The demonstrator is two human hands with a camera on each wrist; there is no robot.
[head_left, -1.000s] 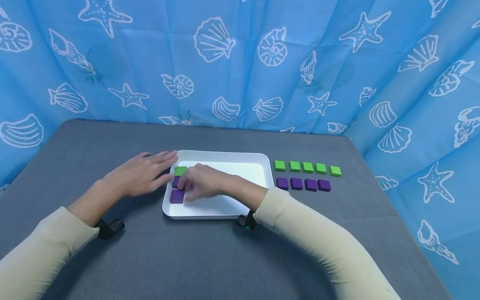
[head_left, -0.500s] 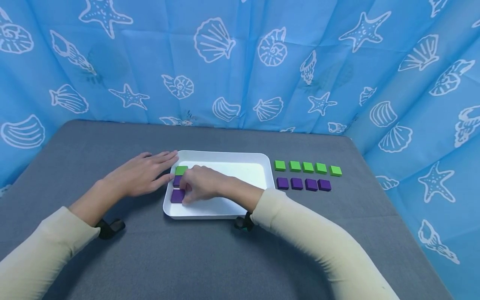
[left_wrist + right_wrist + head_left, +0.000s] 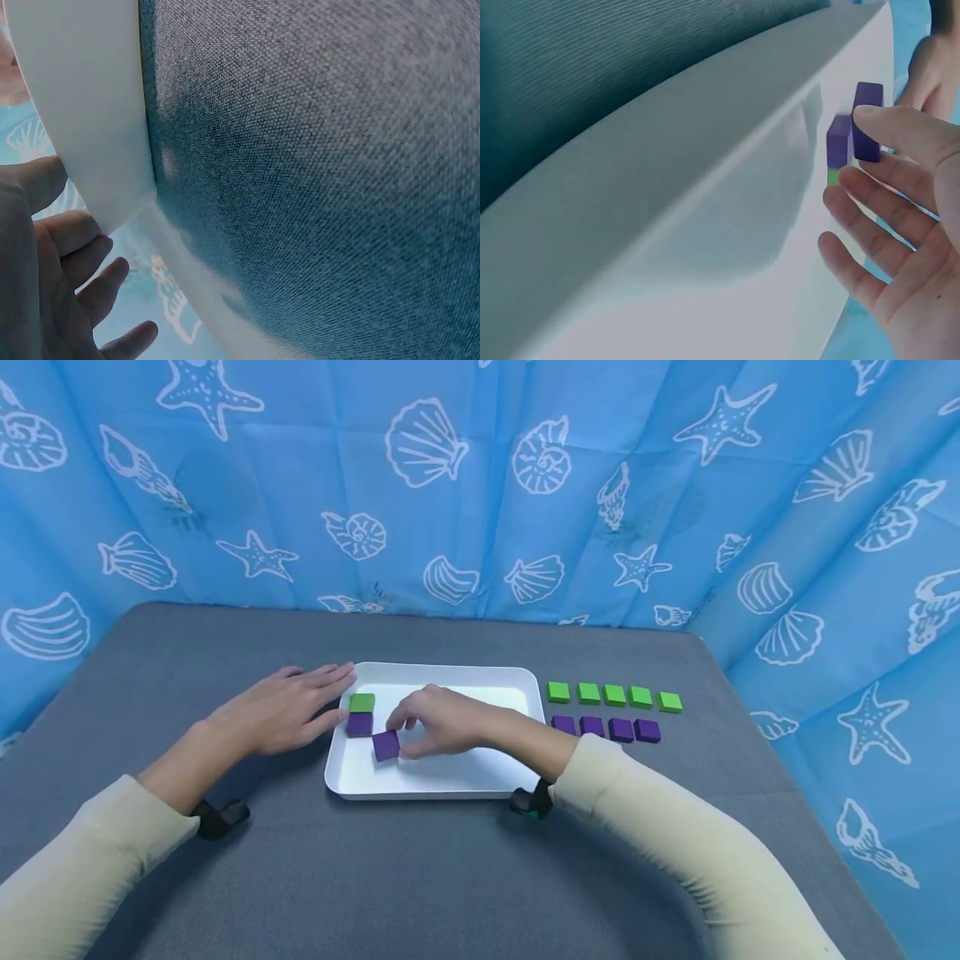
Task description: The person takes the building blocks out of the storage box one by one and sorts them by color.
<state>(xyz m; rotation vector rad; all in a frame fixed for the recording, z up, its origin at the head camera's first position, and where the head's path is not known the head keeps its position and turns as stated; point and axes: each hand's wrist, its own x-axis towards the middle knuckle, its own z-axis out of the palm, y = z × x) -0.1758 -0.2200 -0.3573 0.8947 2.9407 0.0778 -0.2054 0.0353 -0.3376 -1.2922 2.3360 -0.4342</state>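
A small purple square foam tile (image 3: pixel 386 746) is pinched at its right edge by the fingers of the right hand (image 3: pixel 442 722), inside the shallow white plastic tray (image 3: pixel 450 781), near its left side on the grey fabric table (image 3: pixel 375 877). A slip is possible, since only an edge is held. Just beyond, a second purple tile (image 3: pixel 360 724) and a green tile (image 3: pixel 362 702) could be knocked out of line. The left hand (image 3: pixel 273 714) rests flat, fingers extended, against the tray's left rim.
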